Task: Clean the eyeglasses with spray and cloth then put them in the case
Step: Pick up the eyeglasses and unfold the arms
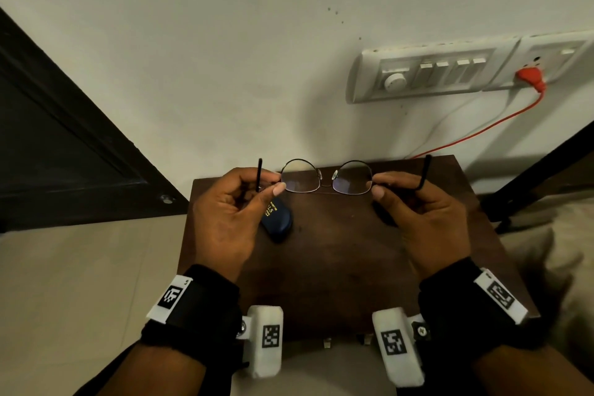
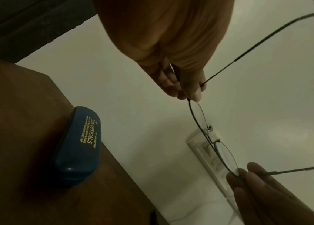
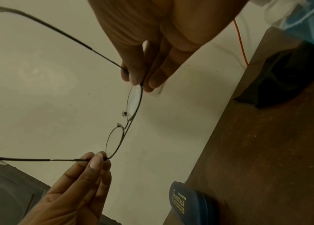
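Observation:
Thin metal-rimmed eyeglasses [image 1: 302, 178] hang in the air over the far part of a small brown table [image 1: 337, 267], temples unfolded and pointing back at me. My left hand [image 1: 277, 183] pinches the left hinge between thumb and fingertip, and my right hand [image 1: 375, 185] pinches the right hinge the same way. The left wrist view shows the left hand [image 2: 190, 94] at the glasses' [image 2: 199, 118] rim. A closed blue case [image 1: 278, 219] with gold lettering lies on the table below my left hand. A dark cloth [image 3: 279, 79] lies at the table's far right, mostly hidden under my right hand [image 3: 138, 82] in the head view.
The table stands against a white wall. A switchboard [image 1: 434, 71] with a red plug [image 1: 530, 75] and red cable is on the wall to the right. A dark door [image 1: 64, 138] is at the left, pale fabric at the right. Something pale blue and clear [image 3: 306, 15] shows beyond the cloth.

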